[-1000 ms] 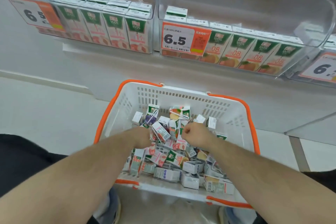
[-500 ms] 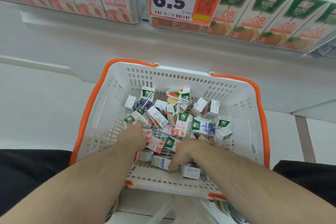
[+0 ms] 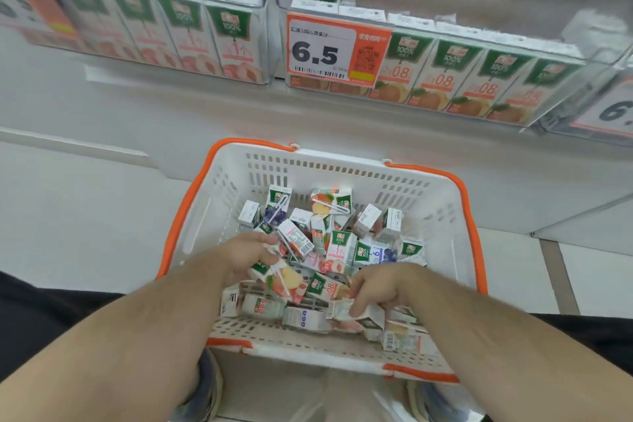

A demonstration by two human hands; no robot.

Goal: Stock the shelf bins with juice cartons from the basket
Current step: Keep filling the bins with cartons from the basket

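Down in the white basket (image 3: 442,216) with orange handles, both hands are buried in a loose heap of small juice cartons (image 3: 337,250). Left hand (image 3: 248,259) is curled over the left side of the pile, fingers bent around a peach-print carton (image 3: 277,279) lying tilted under the palm; grip looks partly closed, and whether it is actually pinched or just covered is hard to tell. Right hand (image 3: 380,288) sits lower right, fingers folded down onto a crumpled white carton (image 3: 352,310) near the basket's near wall; thumb side is hidden, so a firm hold cannot be confirmed. Cartons lie mixed: peach, orange and blueberry prints, some with straws showing.

Above the basket, a clear shelf bin (image 3: 596,55) holds a front row of upright orange-print cartons behind a price tag (image 3: 337,48) reading 6.5. To its left, a second bin (image 3: 265,27) is packed with upright peach-print cartons, blurred. A third tag (image 3: 613,110) shows at far right, cut off. Grey floor (image 3: 68,216) lies beside the basket.
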